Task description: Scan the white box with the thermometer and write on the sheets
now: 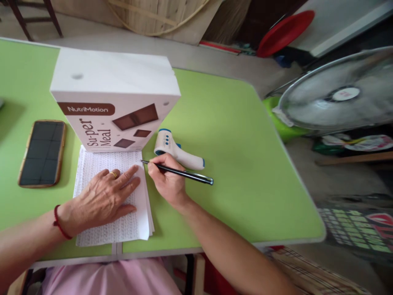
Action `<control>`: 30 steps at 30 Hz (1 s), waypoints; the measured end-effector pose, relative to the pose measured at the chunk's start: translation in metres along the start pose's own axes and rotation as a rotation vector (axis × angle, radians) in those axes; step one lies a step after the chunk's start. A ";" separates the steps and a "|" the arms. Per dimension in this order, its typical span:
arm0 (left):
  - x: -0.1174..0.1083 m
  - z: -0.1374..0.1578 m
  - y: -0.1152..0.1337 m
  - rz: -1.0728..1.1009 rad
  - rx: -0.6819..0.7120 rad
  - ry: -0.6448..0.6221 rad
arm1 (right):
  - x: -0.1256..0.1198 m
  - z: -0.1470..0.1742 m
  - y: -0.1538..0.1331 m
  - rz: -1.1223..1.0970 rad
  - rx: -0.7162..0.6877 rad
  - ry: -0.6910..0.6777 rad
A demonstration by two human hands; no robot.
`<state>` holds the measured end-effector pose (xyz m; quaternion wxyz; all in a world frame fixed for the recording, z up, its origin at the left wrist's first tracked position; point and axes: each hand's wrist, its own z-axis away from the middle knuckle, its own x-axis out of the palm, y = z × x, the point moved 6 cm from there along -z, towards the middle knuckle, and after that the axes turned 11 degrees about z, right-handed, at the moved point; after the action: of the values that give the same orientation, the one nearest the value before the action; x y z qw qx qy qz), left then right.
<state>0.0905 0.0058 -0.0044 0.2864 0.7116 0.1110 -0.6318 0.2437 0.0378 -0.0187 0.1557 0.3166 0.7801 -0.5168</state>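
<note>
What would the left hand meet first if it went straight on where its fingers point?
Most likely the right hand or the pen it grips: both lie just ahead of the left hand, which rests on the written sheets. Which comes first is unclear, as depth is hard to judge.

Black pen [184, 173], white paper [129, 227] with bluish rows, green table [239, 164].
At ten o'clock: white box [115, 94], brown rectangles [135, 116].

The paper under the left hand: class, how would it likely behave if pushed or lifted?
The paper would probably bend when lifted, being thin sheets. Its right edges look uneven, so the sheets may slide apart if pushed. The left hand resting on it would likely hinder a push.
</note>
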 end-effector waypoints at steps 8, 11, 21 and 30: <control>0.000 -0.002 0.000 0.024 -0.002 0.000 | -0.021 0.000 -0.019 0.142 -0.173 0.054; -0.002 -0.001 -0.002 0.045 0.007 -0.004 | -0.027 0.005 -0.037 0.240 -0.428 0.003; -0.032 0.007 -0.015 0.268 0.084 0.233 | -0.012 0.027 -0.055 0.551 -0.662 -0.517; -0.075 0.029 -0.082 0.505 -0.333 0.989 | -0.008 0.032 -0.055 0.333 -0.657 -0.631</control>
<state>0.0109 0.0717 0.0451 0.4505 0.8720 0.1565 -0.1105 0.2111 -0.0085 0.0112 0.5570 0.1989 0.7554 -0.2821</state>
